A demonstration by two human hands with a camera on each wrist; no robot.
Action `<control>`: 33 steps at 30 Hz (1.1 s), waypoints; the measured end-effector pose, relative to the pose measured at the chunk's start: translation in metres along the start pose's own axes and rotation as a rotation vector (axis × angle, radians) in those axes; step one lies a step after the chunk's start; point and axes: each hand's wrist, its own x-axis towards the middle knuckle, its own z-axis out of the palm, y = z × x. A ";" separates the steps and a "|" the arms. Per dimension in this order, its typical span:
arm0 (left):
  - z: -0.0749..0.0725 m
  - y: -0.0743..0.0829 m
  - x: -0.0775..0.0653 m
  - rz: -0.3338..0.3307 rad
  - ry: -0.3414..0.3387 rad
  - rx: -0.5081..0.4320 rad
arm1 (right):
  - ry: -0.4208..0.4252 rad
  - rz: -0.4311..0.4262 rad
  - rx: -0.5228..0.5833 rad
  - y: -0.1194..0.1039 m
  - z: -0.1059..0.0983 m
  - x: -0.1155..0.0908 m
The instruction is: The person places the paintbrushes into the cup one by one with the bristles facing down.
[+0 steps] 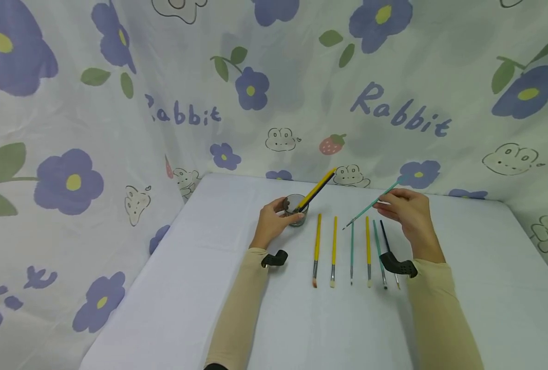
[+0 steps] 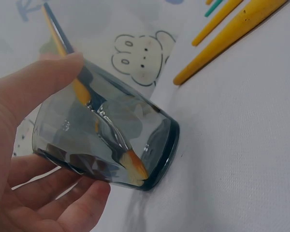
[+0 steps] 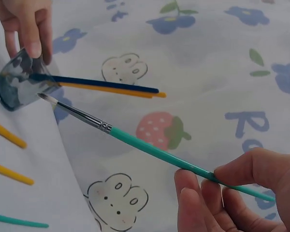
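Note:
My left hand (image 1: 272,222) grips a clear glass cup (image 2: 157,128), thumb on one side and fingers around the other. Leaning in the cup are paintbrushes with yellow and dark blue handles (image 3: 106,85), bristles down at its base. Between thumb and fingertips, my right hand (image 1: 408,213) pinches a teal paintbrush (image 3: 150,150). Its bristle end points down and left toward the cup; in the head view the tip is over the row of brushes, apart from the cup.
Several paintbrushes lie side by side on the white table, bristles toward me: yellow ones (image 1: 317,241), teal ones (image 1: 352,246) and a dark blue one (image 1: 384,234) at the right end. A patterned cloth (image 1: 301,92) hangs behind the table and along the left.

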 end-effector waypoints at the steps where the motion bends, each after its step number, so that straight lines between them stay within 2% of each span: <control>1: 0.000 0.000 0.000 0.002 0.000 0.002 | -0.002 -0.003 -0.002 -0.001 0.002 0.001; 12: -0.001 0.000 0.000 -0.008 0.000 0.001 | -0.033 -0.031 -0.010 -0.007 0.031 0.009; 20: 0.000 0.001 0.000 -0.001 -0.001 0.006 | -0.025 -0.061 -0.028 -0.011 0.052 0.015; 28: 0.000 0.001 0.000 0.001 -0.007 0.007 | -0.045 -0.097 0.016 -0.010 0.070 0.022; 33: 0.001 0.001 0.000 -0.013 -0.007 0.017 | -0.062 -0.109 0.006 -0.008 0.079 0.023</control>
